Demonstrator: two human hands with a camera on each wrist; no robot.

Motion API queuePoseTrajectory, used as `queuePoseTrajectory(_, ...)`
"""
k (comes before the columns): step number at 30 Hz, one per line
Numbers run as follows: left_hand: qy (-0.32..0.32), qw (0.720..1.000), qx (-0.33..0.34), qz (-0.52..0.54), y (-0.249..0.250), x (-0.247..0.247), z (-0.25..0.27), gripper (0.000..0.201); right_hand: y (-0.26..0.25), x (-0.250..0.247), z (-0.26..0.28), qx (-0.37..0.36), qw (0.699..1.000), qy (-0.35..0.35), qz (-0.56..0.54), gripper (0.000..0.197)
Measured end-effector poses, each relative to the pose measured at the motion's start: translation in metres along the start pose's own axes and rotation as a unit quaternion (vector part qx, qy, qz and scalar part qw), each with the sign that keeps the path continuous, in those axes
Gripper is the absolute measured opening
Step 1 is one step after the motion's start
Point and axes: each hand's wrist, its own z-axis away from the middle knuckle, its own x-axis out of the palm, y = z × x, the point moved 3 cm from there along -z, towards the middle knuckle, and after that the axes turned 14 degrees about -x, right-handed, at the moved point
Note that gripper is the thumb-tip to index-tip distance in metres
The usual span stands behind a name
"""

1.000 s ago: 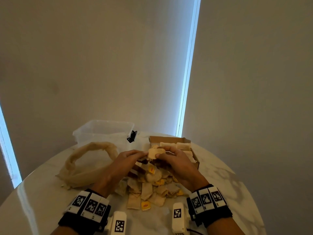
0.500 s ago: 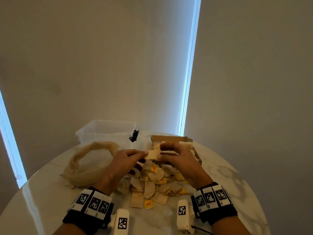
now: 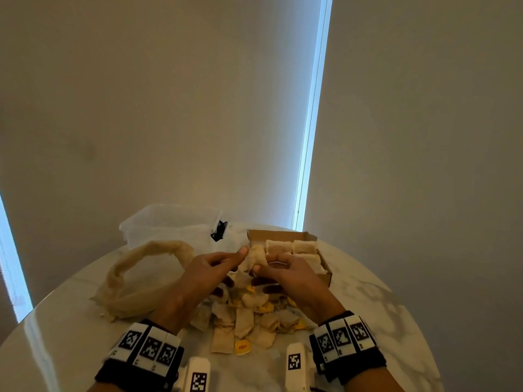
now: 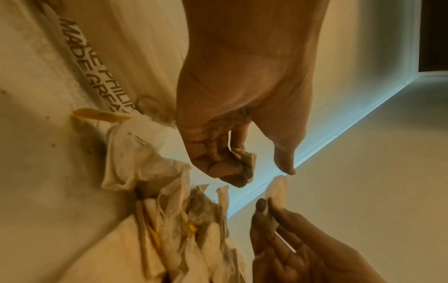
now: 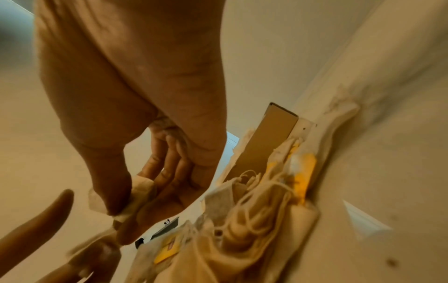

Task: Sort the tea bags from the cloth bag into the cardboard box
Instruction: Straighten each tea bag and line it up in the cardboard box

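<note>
Plainly feather-light and floppy, judging by the sag: one tea bag (image 3: 256, 257) pinched between thumb and fingertips of the right grip (image 3: 285, 275), held up by the near left corner of the cardboard box (image 3: 283, 235). Touched at its top by the thumb of the left grip (image 3: 215, 267), with a second, crumpled tea bag (image 4: 244, 159) tucked under that grip's curled fingers. Thin paper, likely to tear or spill if squeezed hard; best taken by a flat edge or corner with a light pinch, not by a loose string or yellow tag. Probably not slippery, but prone to snagging strings in the pile of tea bags (image 3: 249, 315) lying on the counter (image 3: 368, 301) between the wrists. Lift slowly to shake off tangled neighbours. Slumped at left, apart from the box: cloth bag (image 3: 147, 275). Lay flat beside the neat rows already inside the box.
</note>
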Motion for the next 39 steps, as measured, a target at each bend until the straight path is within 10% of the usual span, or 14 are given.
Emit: queuePoseTrajectory(39, -0.006, 0.998, 0.052, 0.033, 0.001, -0.001, -0.013, 0.022, -0.024, -0.044, -0.031, -0.099, 0.985, 0.034, 0.14, 0.032)
